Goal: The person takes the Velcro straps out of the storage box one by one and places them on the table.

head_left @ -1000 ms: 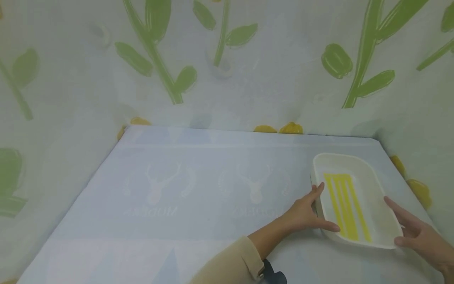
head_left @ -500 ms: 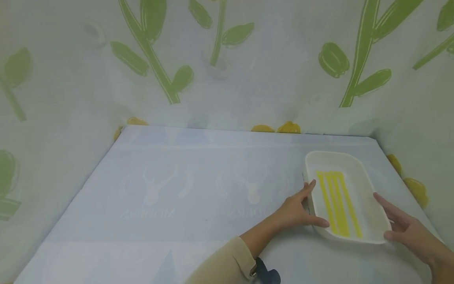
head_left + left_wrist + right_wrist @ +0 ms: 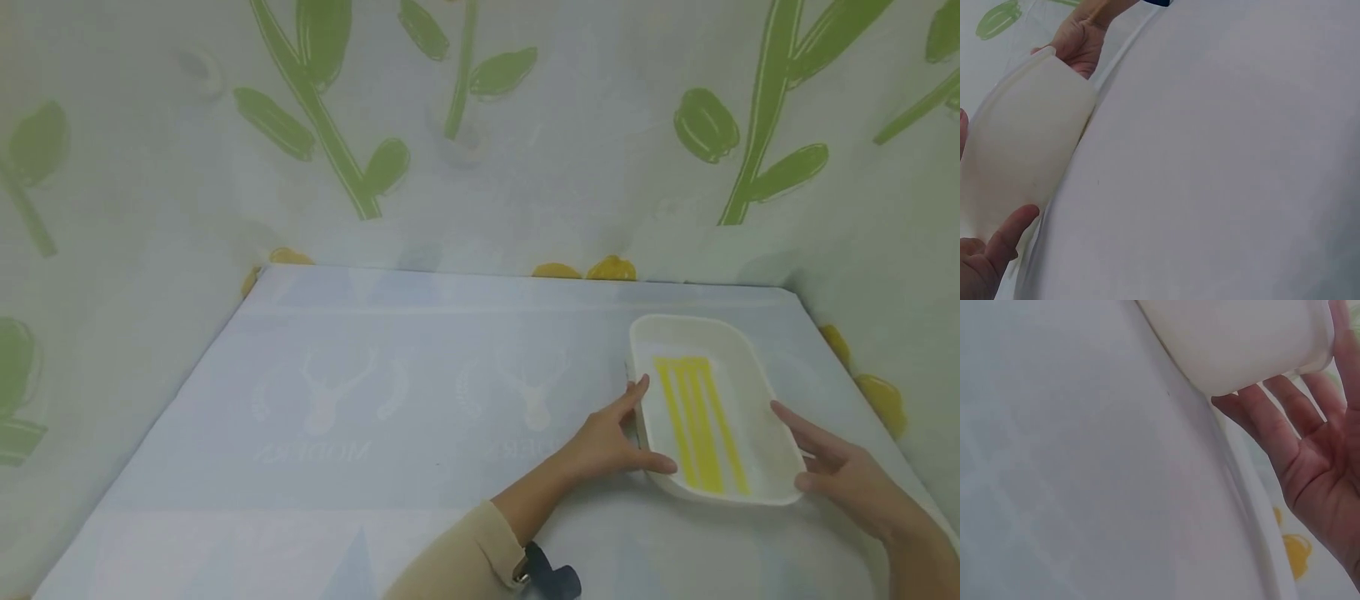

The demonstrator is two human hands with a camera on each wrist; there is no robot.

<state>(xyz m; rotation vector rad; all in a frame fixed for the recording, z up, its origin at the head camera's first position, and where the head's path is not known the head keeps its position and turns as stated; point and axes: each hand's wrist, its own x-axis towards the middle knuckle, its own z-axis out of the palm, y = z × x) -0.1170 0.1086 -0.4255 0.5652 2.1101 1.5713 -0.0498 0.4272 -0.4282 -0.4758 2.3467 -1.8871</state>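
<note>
A white, shallow plastic tray [image 3: 738, 392] with rounded corners stands at the right of the table, yellow stripes [image 3: 697, 425] running lengthwise along its inside bottom. My left hand [image 3: 603, 446] holds its left side, thumb over the near-left rim and fingers along the outer wall. On the opposite side my right hand [image 3: 843, 471] grips the near-right edge, thumb at the corner and index finger at the rim. The left wrist view shows the tray's outer wall [image 3: 1029, 144] between both hands. In the right wrist view, fingers of the right hand [image 3: 1316, 450] reach under the tray [image 3: 1247, 344].
A pale cloth [image 3: 435, 400] with faint deer-head prints covers the table. Walls with green leaf patterns [image 3: 337, 133] enclose the back and sides. The right table edge runs close beyond the right hand. A dark strap [image 3: 551, 575] sits at the left wrist below a beige sleeve [image 3: 457, 558].
Both hands have shifted the tray leftward and slightly away from me across the table, keeping their hold on its sides. The head view has also moved slightly.
</note>
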